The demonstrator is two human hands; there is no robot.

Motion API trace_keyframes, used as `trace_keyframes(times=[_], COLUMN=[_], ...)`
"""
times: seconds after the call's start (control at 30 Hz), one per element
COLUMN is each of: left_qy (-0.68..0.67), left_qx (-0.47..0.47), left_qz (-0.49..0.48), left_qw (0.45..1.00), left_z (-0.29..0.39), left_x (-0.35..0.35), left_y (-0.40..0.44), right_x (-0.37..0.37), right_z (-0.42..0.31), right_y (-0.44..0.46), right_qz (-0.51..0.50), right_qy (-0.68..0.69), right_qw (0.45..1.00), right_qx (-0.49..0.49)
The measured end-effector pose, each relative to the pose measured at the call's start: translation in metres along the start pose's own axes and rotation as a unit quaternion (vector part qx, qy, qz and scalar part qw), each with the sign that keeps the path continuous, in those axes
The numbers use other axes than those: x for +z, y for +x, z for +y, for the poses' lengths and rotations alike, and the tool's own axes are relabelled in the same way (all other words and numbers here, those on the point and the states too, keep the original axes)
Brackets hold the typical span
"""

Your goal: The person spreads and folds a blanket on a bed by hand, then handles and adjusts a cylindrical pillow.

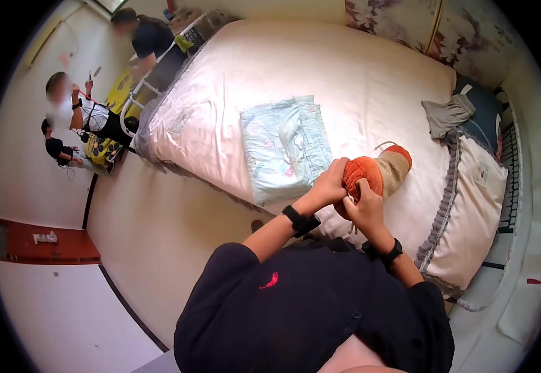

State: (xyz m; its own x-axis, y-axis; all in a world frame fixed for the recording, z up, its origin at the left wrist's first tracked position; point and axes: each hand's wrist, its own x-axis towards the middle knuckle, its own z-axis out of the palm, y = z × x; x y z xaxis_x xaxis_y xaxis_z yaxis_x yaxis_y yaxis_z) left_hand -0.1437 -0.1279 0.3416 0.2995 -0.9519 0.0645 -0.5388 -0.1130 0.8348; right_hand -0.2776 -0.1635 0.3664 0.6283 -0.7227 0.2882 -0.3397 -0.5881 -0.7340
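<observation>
Over the near side of the bed, an orange and tan soft plush item (393,169) with thin cords is held in both hands. My left hand (331,184) grips its orange end from the left, fingers closed on it. My right hand (365,206) pinches the same end from below, close beside the left one. Just left of the hands, a folded light-blue patterned cloth (270,146) lies flat on the pale pink bedspread (357,68). Part of the orange end is hidden behind my fingers.
Several other people, one in a dark shirt (152,38), are beyond the bed's left end near a white metal frame (135,102). A pink pillow (472,199), a grey cloth (447,116) and a dark teal item (479,112) lie at the right.
</observation>
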Motion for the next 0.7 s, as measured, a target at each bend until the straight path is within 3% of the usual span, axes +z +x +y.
trace_keyframes(times=[0.2,0.27,0.3,0.33,0.4,0.43,0.47,0.5,0.53,0.57,0.6,0.63,0.67,0.7], left_qy=[0.045,0.033,0.031,0.032,0.011,-0.015,-0.013,-0.033,-0.054,-0.063,-0.062,-0.026,0.011,0.01], left_qx=[-0.024,-0.021,-0.038,-0.037,-0.038,-0.029,-0.028,-0.009,0.009,0.054,0.052,0.09,0.128,0.144], left_qz=[0.034,0.057,0.09,0.095,0.132,0.143,0.146,0.147,0.147,0.147,0.15,0.137,0.123,0.094], left_qw=[0.998,0.998,0.995,0.994,0.991,0.989,0.989,0.989,0.988,0.986,0.985,0.986,0.984,0.985], left_z=[-0.001,-0.002,-0.002,-0.001,0.003,0.006,0.012,0.02,0.027,0.034,0.036,0.038,0.039,0.037], left_x=[0.001,-0.001,-0.003,-0.008,-0.021,-0.026,-0.031,-0.035,-0.038,-0.036,-0.032,-0.027,-0.023,-0.02], left_y=[-0.012,-0.017,-0.021,-0.024,-0.031,-0.033,-0.035,-0.036,-0.038,-0.039,-0.042,-0.046,-0.05,-0.054], right_x=[-0.004,-0.018,-0.017,-0.016,-0.014,-0.012,-0.009,-0.006,-0.004,-0.001,0.002,0.021,0.033,0.042], right_z=[0.009,0.01,0.029,0.044,0.072,0.089,0.108,0.117,0.113,0.108,0.103,0.11,0.119,0.129], right_y=[-0.007,-0.01,-0.016,-0.021,-0.028,-0.033,-0.039,-0.043,-0.042,-0.042,-0.041,-0.041,-0.038,-0.034], right_qz=[-0.008,-0.113,-0.137,-0.138,-0.031,-0.032,-0.047,-0.062,-0.065,-0.152,-0.228,-0.117,-0.12,-0.101], right_qy=[0.011,0.093,0.217,0.217,0.275,0.277,0.339,0.387,0.387,0.604,0.773,0.833,0.832,0.814], right_qw=[1.0,0.988,0.965,0.965,0.942,0.942,0.869,0.761,0.762,0.614,0.419,0.361,0.361,0.451], right_qx=[-0.023,0.045,0.062,0.057,0.193,0.188,0.358,0.516,0.515,0.484,0.418,0.402,0.404,0.351])
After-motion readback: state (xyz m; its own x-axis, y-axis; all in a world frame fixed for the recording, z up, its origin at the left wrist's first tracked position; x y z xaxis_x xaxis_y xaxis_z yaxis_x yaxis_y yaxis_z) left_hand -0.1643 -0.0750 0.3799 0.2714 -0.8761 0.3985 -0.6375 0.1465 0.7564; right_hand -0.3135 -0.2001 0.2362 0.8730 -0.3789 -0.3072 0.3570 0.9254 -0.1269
